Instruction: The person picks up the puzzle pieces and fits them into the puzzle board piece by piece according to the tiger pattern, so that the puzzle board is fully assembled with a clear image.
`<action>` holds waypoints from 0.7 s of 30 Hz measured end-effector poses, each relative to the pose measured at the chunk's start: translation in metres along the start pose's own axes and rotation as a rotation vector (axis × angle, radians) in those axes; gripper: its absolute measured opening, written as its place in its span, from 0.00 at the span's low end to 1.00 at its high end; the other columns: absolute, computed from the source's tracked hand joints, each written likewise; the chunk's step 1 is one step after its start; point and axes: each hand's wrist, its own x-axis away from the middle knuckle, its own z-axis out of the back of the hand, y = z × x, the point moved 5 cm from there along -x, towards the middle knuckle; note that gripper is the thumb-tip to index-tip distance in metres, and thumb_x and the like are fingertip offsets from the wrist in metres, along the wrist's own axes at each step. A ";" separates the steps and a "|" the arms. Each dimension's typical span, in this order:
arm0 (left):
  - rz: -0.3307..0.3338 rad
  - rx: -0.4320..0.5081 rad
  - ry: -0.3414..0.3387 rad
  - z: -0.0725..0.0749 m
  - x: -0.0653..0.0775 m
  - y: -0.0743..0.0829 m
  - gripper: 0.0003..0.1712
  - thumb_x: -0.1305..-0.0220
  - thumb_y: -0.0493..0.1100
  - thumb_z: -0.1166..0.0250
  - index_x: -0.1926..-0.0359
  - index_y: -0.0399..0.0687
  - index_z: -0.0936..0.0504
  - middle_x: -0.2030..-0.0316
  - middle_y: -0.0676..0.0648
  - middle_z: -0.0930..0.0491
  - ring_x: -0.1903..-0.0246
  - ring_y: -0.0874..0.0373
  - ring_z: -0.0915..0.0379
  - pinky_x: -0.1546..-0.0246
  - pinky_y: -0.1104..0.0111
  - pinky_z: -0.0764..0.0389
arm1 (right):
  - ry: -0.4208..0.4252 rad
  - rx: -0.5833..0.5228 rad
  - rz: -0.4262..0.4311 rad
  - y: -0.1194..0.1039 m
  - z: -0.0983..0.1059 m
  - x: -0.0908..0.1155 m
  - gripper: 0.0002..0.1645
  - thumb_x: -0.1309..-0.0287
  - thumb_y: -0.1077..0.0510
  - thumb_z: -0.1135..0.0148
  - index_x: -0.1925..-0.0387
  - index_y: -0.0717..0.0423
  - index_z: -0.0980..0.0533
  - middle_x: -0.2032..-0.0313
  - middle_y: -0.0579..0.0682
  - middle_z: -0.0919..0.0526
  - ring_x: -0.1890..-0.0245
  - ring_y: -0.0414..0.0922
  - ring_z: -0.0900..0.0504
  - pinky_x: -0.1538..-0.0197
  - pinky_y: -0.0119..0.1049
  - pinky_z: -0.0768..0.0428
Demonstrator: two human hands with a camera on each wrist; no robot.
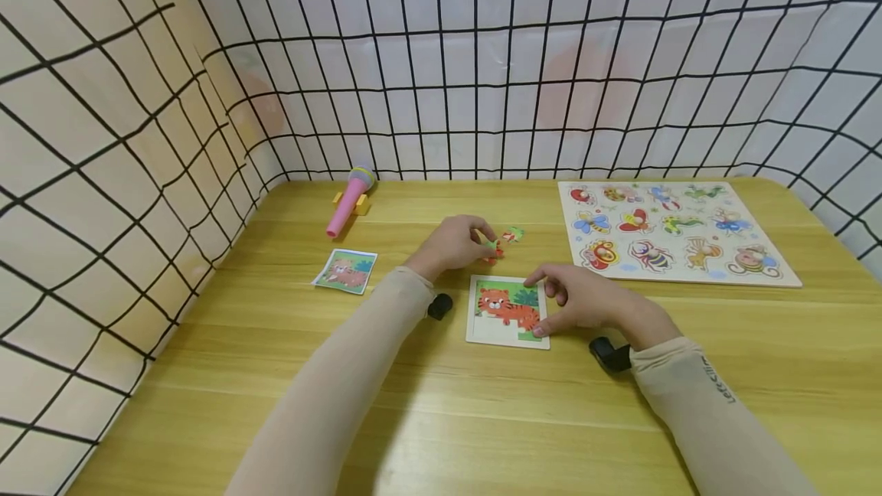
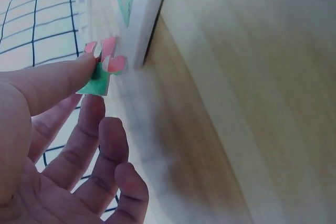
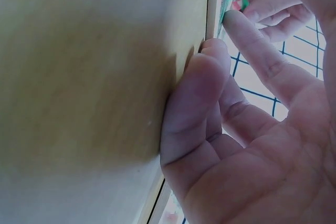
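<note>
In the head view my left hand is beyond the puzzle board, pinching a red and green puzzle piece between thumb and finger. Its other fingers hang loosely bent in the left wrist view. Another small puzzle piece lies just right of that hand. The square tiger puzzle board lies flat, with a bare gap at its lower left. My right hand rests at the board's right side. Its index finger touches near the top right and its thumb presses near the lower right corner; the fingers are spread.
A tiger picture card lies to the left. Behind it a pink toy microphone leans on yellow blocks. At the back right lies a large board of insect and animal pieces. Black wire grid closes off the table's far side.
</note>
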 end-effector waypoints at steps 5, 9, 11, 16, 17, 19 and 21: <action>0.011 0.043 -0.011 0.003 0.002 -0.006 0.10 0.36 0.46 0.28 0.56 0.50 0.16 0.64 0.50 0.19 0.66 0.57 0.25 0.68 0.68 0.25 | 0.005 -0.008 0.001 0.000 0.000 0.000 0.40 0.56 0.46 0.17 0.43 0.57 0.25 0.63 0.51 0.30 0.64 0.47 0.32 0.62 0.41 0.33; -0.014 0.036 -0.036 0.005 0.004 -0.011 0.14 0.34 0.46 0.30 0.49 0.51 0.17 0.63 0.49 0.20 0.66 0.56 0.26 0.67 0.67 0.26 | 0.005 -0.010 -0.001 -0.001 0.000 0.000 0.40 0.56 0.46 0.17 0.43 0.57 0.25 0.63 0.51 0.30 0.64 0.47 0.32 0.61 0.41 0.33; -0.033 0.023 -0.057 0.004 0.006 -0.012 0.16 0.31 0.46 0.33 0.44 0.52 0.17 0.61 0.48 0.21 0.66 0.55 0.28 0.67 0.67 0.27 | 0.005 -0.010 0.001 -0.001 0.000 0.000 0.40 0.55 0.46 0.17 0.43 0.57 0.25 0.63 0.51 0.30 0.64 0.47 0.32 0.62 0.41 0.33; -0.070 0.039 -0.091 0.003 0.009 -0.015 0.16 0.28 0.45 0.37 0.42 0.53 0.17 0.61 0.48 0.21 0.65 0.54 0.27 0.66 0.66 0.27 | 0.005 -0.013 -0.001 -0.001 0.000 0.000 0.40 0.56 0.47 0.17 0.43 0.57 0.25 0.63 0.52 0.31 0.64 0.47 0.32 0.61 0.41 0.33; -0.072 0.054 -0.090 0.004 0.010 -0.016 0.14 0.29 0.44 0.36 0.44 0.53 0.17 0.61 0.48 0.21 0.65 0.55 0.27 0.66 0.66 0.26 | 0.005 -0.015 -0.001 -0.001 0.000 0.000 0.40 0.56 0.47 0.17 0.43 0.57 0.25 0.63 0.52 0.31 0.64 0.47 0.32 0.61 0.41 0.33; -0.069 0.090 -0.076 0.005 0.012 -0.016 0.12 0.30 0.45 0.34 0.48 0.53 0.16 0.62 0.48 0.20 0.65 0.55 0.26 0.66 0.66 0.26 | 0.006 -0.016 -0.002 -0.002 0.000 0.000 0.40 0.56 0.47 0.17 0.43 0.57 0.25 0.63 0.52 0.31 0.64 0.47 0.32 0.61 0.41 0.33; -0.056 0.128 -0.050 0.006 0.013 -0.017 0.10 0.33 0.45 0.31 0.52 0.54 0.16 0.64 0.48 0.19 0.66 0.55 0.25 0.66 0.66 0.26 | 0.006 -0.016 -0.005 -0.001 0.000 0.001 0.40 0.56 0.47 0.17 0.43 0.57 0.25 0.63 0.52 0.31 0.64 0.47 0.32 0.61 0.41 0.33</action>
